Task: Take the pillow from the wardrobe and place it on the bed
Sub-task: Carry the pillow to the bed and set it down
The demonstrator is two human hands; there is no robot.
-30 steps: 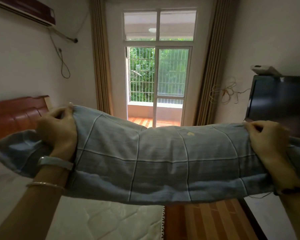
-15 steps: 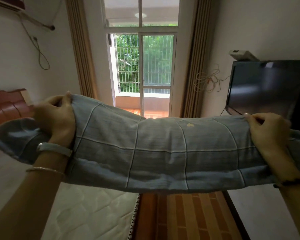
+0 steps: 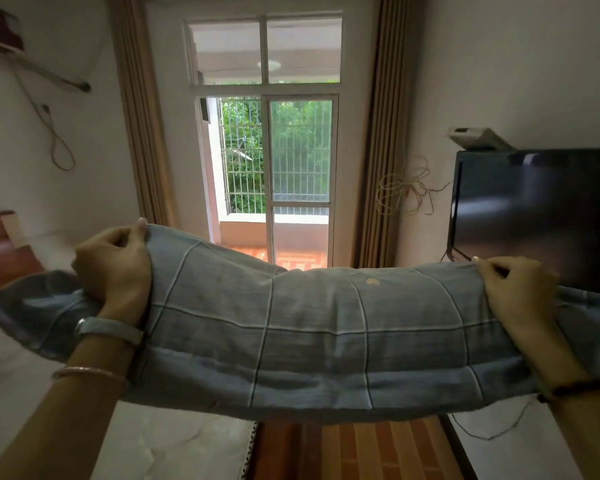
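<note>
Pillow [image 3: 312, 341] hangs lengthwise in the air, partly above the bed [image 3: 174, 445], with each end pinched: left hand [image 3: 115, 271] and right hand [image 3: 516, 292] have fingers closed on its top edge, probably to keep the long, floppy shape level for laying down.

Pillow held across the middle of the frame, bed at lower left, screen at right.

The long blue checked fabric pillow [image 3: 312, 337] spans the frame's width, the left hand [image 3: 113, 273] gripping near its left end, the right hand [image 3: 515, 292] near its right. Below it at lower left lies the white quilted mattress [image 3: 174, 445], with the reddish wooden headboard [image 3: 0, 251] at the left edge. Behind the pillow, centre, stands the glass balcony door [image 3: 267, 178]; the dark flat screen [image 3: 534, 216] fills the right.
</note>
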